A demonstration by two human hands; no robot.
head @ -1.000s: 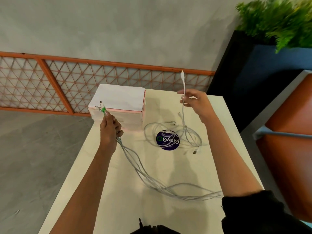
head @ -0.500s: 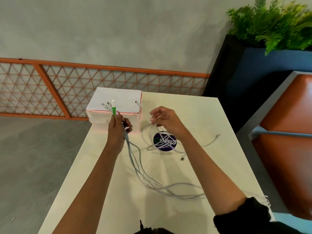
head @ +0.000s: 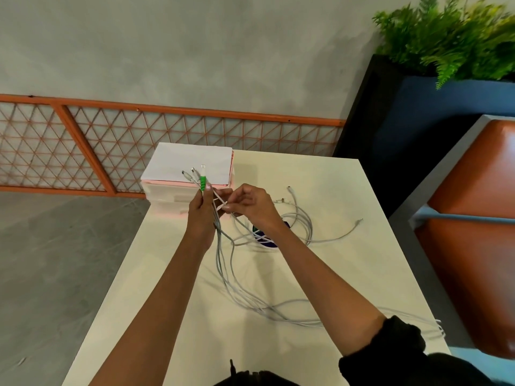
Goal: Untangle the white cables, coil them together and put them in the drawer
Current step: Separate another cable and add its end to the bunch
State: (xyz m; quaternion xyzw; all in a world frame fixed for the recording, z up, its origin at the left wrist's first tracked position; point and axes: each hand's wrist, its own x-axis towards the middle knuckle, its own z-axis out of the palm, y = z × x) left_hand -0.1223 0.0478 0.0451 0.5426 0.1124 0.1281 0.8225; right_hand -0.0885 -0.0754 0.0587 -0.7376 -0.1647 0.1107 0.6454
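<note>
1. left hand [head: 201,211]: fingers curled round a bunch of white cables [head: 219,257], plug ends sticking up, 1 with a green sleeve [head: 203,184].
2. right hand [head: 249,203]: fingers pinch 1 cable end just beside the left hand.
3. rest of the cables: loose loops on the worktop [head: 348,196], crossing a dark round sticker [head: 269,243], strands trailing to the near right edge.
4. drawer unit [head: 192,162]: far left corner of the worktop, behind the hands.

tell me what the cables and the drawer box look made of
Cables: white, matte, flexible plastic or rubber sheath, judging by the loose soft loops; plug tips glint like metal.
Drawer box: likely plastic, translucent pinkish front that lets light through, smooth opaque white top.
</note>
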